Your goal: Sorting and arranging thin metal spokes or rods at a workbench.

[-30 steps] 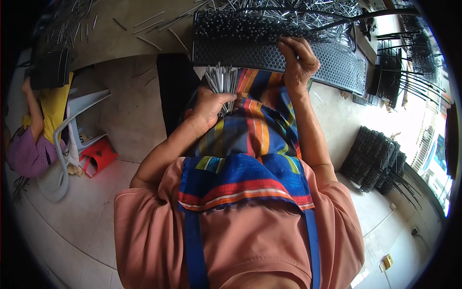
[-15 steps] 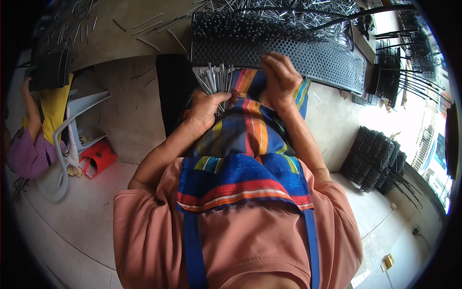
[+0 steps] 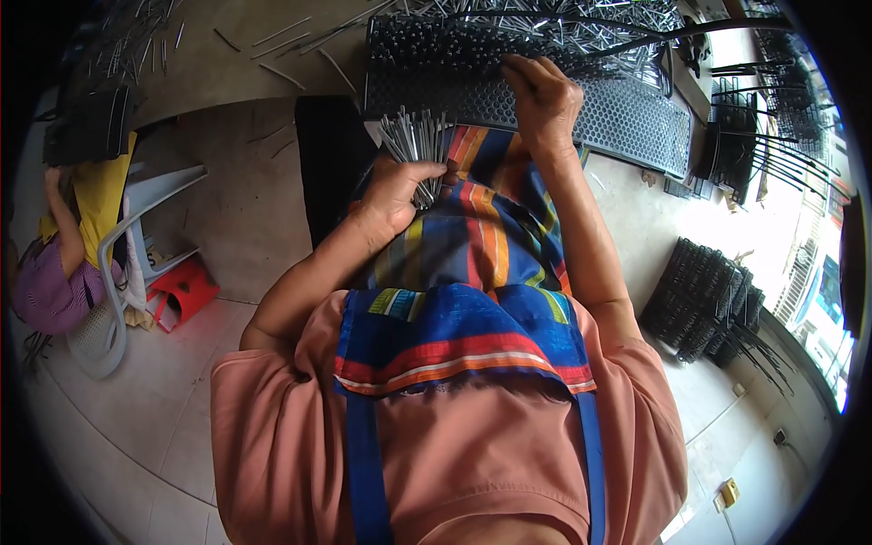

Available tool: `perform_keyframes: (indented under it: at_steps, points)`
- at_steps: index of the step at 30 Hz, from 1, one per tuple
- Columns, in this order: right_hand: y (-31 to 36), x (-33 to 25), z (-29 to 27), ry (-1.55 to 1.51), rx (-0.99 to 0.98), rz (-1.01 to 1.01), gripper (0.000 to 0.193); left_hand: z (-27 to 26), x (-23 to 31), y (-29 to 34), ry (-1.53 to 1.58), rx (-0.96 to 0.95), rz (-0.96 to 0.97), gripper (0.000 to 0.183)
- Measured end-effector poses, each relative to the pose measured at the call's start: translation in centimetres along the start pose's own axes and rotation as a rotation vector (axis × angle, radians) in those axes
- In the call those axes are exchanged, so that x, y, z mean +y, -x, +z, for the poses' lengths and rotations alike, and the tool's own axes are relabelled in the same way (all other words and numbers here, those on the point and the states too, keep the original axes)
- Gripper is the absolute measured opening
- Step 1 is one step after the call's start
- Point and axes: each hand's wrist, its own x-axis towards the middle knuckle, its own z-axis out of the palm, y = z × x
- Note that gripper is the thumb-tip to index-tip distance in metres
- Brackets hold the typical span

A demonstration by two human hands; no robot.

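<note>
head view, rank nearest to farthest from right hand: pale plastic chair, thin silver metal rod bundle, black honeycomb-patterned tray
1. Black honeycomb-patterned tray: directly behind the right hand
2. Thin silver metal rod bundle: to its left, in the left hand
3. Pale plastic chair: far left

Red container near grey chair

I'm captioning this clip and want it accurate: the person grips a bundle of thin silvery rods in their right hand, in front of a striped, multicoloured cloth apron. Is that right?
Only the side is wrong: the head view shows the bundle of thin silvery rods gripped in the person's left hand, in front of the striped, multicoloured cloth apron.
</note>
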Motion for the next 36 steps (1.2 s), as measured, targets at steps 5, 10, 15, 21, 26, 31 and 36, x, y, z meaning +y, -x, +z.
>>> perform_keyframes:
  at_steps: [5, 10, 15, 21, 26, 31, 36]
  points:
    - [-0.4, -0.7, -0.5, 0.089, -0.071, -0.022, 0.018, 0.3, 0.5, 0.0, 0.118, 0.016, -0.06, 0.017]
    - [-0.2, -0.2, -0.5, 0.258, -0.103, -0.037, 0.025, 0.2, 0.5, 0.1, 0.112, -0.02, -0.03, 0.018]
    - [1.1, 0.7, 0.0, 0.127, -0.056, -0.076, 0.025, 0.3, 0.5, 0.2, 0.088, -0.05, -0.058, 0.02]
    - [3.7, -1.7, -0.6, 0.19, -0.088, 0.0, 0.022, 0.3, 0.9, 0.4, 0.065, -0.092, -0.032, 0.025]
    - [4.6, -3.2, 0.3, -0.679, -0.428, 0.606, 0.01, 0.9, 0.5, 0.3, 0.043, -0.099, 0.056, 0.028]
    - [3.4, -4.1, 0.8, -0.797, -0.459, 0.788, 0.009, -1.0, 0.6, 0.7, 0.07, 0.018, 0.122, 0.025]
    - [0.8, -6.0, 4.3, -0.811, 0.031, 0.351, 0.006, -2.7, 1.2, 1.7, 0.072, 0.171, 0.132, 0.015]
